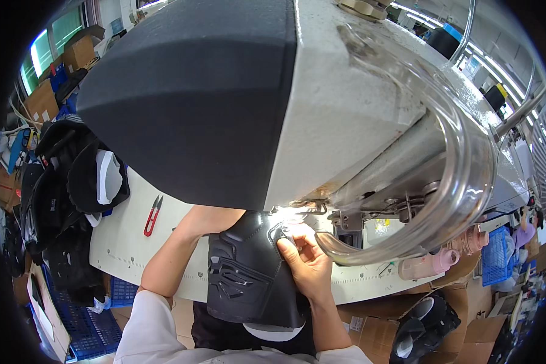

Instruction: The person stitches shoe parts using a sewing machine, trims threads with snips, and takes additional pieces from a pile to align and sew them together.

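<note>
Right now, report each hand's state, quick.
Left hand: hidden behind the black moulded shoe upper and the white sewing machine head; cannot be told.
Right hand: fingers curled, gripping the upper's edge.

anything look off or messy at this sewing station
Nothing looks damaged or spilled. The black shoe upper sits under the sewing machine, right hand pinching its edge, the left hand hidden behind it. Red thread snips lie loose on the white table, and black uppers are heaped loosely at its left end.
</note>
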The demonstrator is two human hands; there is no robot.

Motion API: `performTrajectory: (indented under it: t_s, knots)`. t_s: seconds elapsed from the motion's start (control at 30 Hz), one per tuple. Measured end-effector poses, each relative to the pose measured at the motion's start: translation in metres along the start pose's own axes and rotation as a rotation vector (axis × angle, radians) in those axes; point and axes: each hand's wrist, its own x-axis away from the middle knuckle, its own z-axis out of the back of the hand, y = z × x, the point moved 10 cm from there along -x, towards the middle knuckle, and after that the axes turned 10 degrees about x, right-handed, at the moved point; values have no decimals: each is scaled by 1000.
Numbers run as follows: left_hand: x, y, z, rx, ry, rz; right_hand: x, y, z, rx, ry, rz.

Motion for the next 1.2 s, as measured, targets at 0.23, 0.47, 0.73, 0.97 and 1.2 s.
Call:
performTrajectory:
  t_s: [0.23,0.47,0.73,0.97,1.2]
  knots:
    - [3,-28,-9,-158,-131,-16,-2,-1,-4,75,17,-25]
    - [-2,-40,-7,-217,-107,-2,1,5,2,159,119,-46]
    - [-14,-42,-3,-147,-31,-17,0,13,8,222,169,-65]
    - [-15,-45,6,-87,22,-47,-2,22,16,207,196,-109]
    - [-17,-44,-1,-74,56,-32,-9,5,15,235,183,-132]
